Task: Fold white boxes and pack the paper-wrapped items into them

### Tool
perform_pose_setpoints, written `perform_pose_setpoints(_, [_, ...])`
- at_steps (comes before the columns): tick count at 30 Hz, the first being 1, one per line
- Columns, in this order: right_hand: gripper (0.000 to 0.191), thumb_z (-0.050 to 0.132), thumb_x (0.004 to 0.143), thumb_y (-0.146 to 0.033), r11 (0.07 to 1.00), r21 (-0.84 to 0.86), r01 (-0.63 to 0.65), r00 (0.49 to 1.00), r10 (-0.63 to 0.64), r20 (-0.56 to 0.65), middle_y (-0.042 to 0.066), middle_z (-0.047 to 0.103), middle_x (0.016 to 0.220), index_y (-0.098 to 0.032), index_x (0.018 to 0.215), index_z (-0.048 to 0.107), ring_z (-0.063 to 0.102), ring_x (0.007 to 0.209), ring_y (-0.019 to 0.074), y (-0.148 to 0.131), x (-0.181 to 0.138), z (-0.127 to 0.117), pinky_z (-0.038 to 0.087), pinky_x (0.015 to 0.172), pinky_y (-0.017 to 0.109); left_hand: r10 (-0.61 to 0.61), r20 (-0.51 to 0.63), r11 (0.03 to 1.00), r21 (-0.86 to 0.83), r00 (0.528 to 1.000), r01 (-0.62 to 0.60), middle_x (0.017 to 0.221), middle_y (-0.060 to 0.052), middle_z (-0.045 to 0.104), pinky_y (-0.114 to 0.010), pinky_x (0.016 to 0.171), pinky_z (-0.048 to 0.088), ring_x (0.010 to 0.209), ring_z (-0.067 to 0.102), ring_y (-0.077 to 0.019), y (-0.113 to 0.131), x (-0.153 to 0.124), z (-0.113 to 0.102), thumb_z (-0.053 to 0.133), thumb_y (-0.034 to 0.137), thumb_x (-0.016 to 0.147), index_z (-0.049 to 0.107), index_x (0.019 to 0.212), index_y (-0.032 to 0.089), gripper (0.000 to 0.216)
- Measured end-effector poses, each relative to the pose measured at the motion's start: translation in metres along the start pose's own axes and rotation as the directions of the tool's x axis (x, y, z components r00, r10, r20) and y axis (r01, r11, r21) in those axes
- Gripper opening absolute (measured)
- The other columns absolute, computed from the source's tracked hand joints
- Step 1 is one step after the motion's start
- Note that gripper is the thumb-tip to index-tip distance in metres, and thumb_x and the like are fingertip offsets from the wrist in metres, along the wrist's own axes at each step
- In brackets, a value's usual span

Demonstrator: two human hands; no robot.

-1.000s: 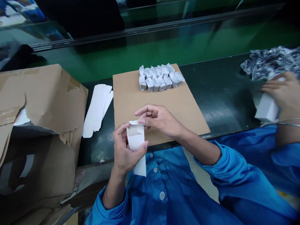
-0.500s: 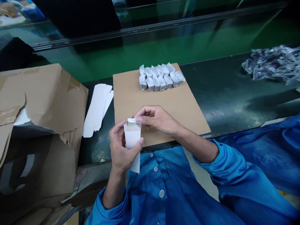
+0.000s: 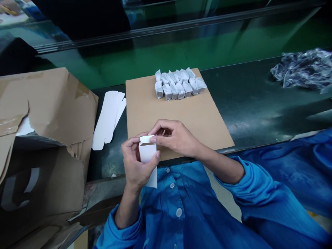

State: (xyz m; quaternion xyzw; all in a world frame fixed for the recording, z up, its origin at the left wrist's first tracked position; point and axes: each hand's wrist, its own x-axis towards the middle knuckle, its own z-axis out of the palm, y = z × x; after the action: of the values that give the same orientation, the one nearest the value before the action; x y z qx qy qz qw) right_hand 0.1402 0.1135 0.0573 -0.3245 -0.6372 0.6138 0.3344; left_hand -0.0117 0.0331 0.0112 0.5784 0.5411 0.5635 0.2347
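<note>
A slim white carton (image 3: 147,154) stands upright in front of my body, with my left hand (image 3: 136,162) wrapped round its sides. Its top end faces me, partly covered by a flap that is bent over. The fingers of my right hand (image 3: 173,136) pinch that top flap at the carton's upper right edge. Beyond my hands lies a flat cardboard sheet (image 3: 178,110), and on its far part several small paper-wrapped pieces (image 3: 177,90) sit in two rows.
Flat white carton blanks (image 3: 107,119) lie to the left of the sheet. A large torn cardboard box (image 3: 49,103) stands at the far left. Clear plastic bags (image 3: 306,71) are heaped at the right on the dark green worktop (image 3: 249,93). A person's blue clothing (image 3: 298,162) shows at right.
The top flap has been folded down over the carton's opening by my right fingers. My left hand keeps its hold on the carton.
</note>
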Motion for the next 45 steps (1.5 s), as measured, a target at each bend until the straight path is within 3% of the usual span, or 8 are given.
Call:
perform_pose_setpoints(10, [0.027,0.078,0.079,-0.038,0.93,0.353,-0.107,0.994,0.104,0.027,0.001,0.069,0.083,-0.016,0.091,0.069,0.06,0.072,0.0107,0.008,-0.008,0.006,0.049,0.064,0.023,0.025,0.1,0.978,0.202,0.995,-0.045,0.122,-0.009,0.063,-0.043,0.091,0.057,0.116,0.064,-0.0251,0.0,-0.002,-0.01,0.077,0.028,0.073,0.052,0.108,0.022,0.044])
perform_pose_setpoints(19, [0.009,0.066,0.087,-0.022,0.981,-0.155,0.114,0.988,-0.128,-0.086,0.003,0.067,0.092,-0.016,0.091,0.072,0.062,0.082,0.0126,-0.004,-0.018,0.009,0.049,0.073,0.026,0.042,0.046,0.999,-0.023,0.998,-0.041,0.13,-0.014,0.063,-0.039,0.088,0.06,0.119,0.064,-0.0238,0.005,-0.003,0.0,0.079,0.019,0.072,0.042,0.117,0.023,0.058])
perform_pose_setpoints(26, [0.009,0.07,0.085,-0.026,0.998,0.001,0.063,0.997,-0.062,-0.048,0.003,0.068,0.093,-0.017,0.086,0.07,0.063,0.086,0.0138,-0.005,-0.016,0.004,0.051,0.074,0.026,0.058,0.129,0.995,0.076,0.99,-0.069,0.137,-0.017,0.06,-0.042,0.094,0.058,0.126,0.06,-0.0271,0.007,-0.003,-0.006,0.078,0.023,0.076,0.01,0.155,0.025,0.104])
perform_pose_setpoints(31, [0.026,0.071,0.087,-0.035,0.967,0.252,0.045,0.999,-0.037,-0.037,0.005,0.071,0.094,-0.015,0.102,0.067,0.065,0.074,0.0115,0.005,-0.017,-0.002,0.054,0.067,0.026,0.073,0.135,0.997,-0.013,0.988,-0.072,0.135,-0.015,0.061,-0.042,0.096,0.058,0.127,0.06,-0.0295,0.009,-0.001,-0.01,0.077,0.022,0.076,0.03,0.15,0.024,0.088])
perform_pose_setpoints(34, [0.019,0.07,0.087,-0.027,0.962,-0.078,0.263,0.924,-0.274,-0.267,0.005,0.072,0.094,-0.015,0.102,0.068,0.066,0.079,0.0125,0.008,-0.026,0.002,0.055,0.071,0.026,0.042,0.087,0.993,-0.112,0.995,-0.032,0.135,-0.016,0.06,-0.039,0.09,0.06,0.124,0.061,-0.0291,0.009,0.0,-0.007,0.078,0.022,0.075,0.034,0.145,0.023,0.082])
perform_pose_setpoints(37, [0.019,0.065,0.091,-0.022,0.804,-0.452,0.386,0.868,-0.483,-0.118,0.007,0.074,0.095,-0.014,0.107,0.07,0.066,0.083,0.0141,0.006,-0.035,0.008,0.053,0.076,0.027,0.072,0.032,0.986,-0.15,0.997,-0.066,0.129,-0.013,0.063,-0.039,0.094,0.058,0.124,0.061,-0.0273,0.01,0.0,-0.003,0.079,0.018,0.073,0.041,0.135,0.023,0.073])
perform_pose_setpoints(41, [0.024,0.061,0.094,-0.024,0.844,-0.409,0.347,0.936,-0.342,0.087,0.006,0.074,0.094,-0.014,0.113,0.069,0.065,0.077,0.013,-0.003,-0.04,0.006,0.052,0.071,0.025,0.122,0.011,0.988,-0.098,0.993,-0.12,0.115,-0.007,0.063,-0.04,0.092,0.058,0.115,0.066,-0.0251,0.011,-0.001,-0.002,0.079,0.017,0.072,0.05,0.114,0.022,0.052])
perform_pose_setpoints(45, [0.013,0.063,0.092,-0.026,0.968,-0.155,0.195,0.955,-0.224,-0.193,0.001,0.071,0.082,-0.016,0.096,0.072,0.062,0.068,0.0093,-0.009,-0.034,-0.002,0.049,0.061,0.021,0.148,0.036,0.988,0.031,0.988,-0.149,0.104,-0.004,0.063,-0.03,0.079,0.057,0.102,0.068,-0.0197,0.011,-0.001,-0.006,0.078,0.021,0.071,0.054,0.104,0.021,0.041])
